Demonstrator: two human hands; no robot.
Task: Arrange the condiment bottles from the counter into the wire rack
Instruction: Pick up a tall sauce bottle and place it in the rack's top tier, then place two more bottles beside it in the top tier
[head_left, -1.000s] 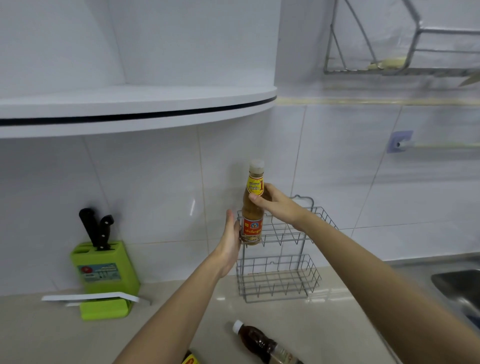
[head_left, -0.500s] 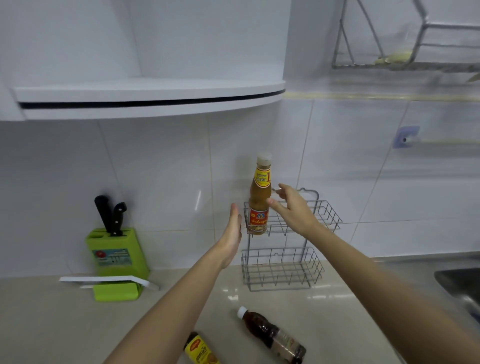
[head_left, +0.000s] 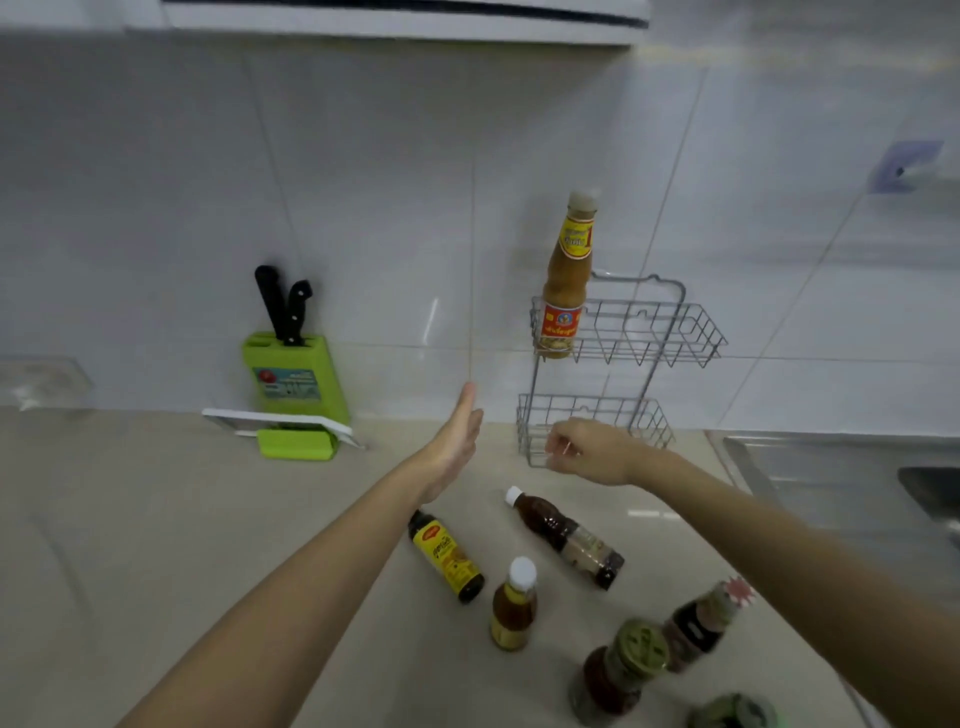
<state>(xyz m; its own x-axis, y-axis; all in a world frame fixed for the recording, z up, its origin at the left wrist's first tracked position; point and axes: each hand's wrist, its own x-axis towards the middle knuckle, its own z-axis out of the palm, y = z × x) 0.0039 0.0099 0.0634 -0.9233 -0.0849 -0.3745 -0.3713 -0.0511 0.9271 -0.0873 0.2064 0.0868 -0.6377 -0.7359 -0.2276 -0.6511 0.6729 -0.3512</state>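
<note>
A two-tier wire rack (head_left: 670, 332) stands against the tiled wall. An orange sauce bottle (head_left: 566, 275) stands upright in the left end of its top tier. My left hand (head_left: 454, 444) hovers with straight fingers left of the rack's lower tier. In front of that tier my right hand (head_left: 589, 451) hangs with fingers loosely curled, holding nothing. On the counter lie a dark bottle with a yellow label (head_left: 447, 556) and a brown bottle with a white cap (head_left: 563, 535). A small amber bottle (head_left: 513, 605) stands upright. A green-lidded jar (head_left: 621, 670) and a red-capped dark bottle (head_left: 704, 623) stand at the front right.
A green knife block (head_left: 293, 379) with two black-handled knives stands at the back left, a white board (head_left: 280, 420) leaning at its base. A steel sink (head_left: 852, 478) lies to the right. A white shelf (head_left: 405, 21) overhangs above. Another green lid (head_left: 735, 712) shows at the bottom edge.
My right hand let go of the orange bottle, which now stands in the top tier, and dropped toward the counter. My left hand also lowered. The view tilted down, showing more bottles.
</note>
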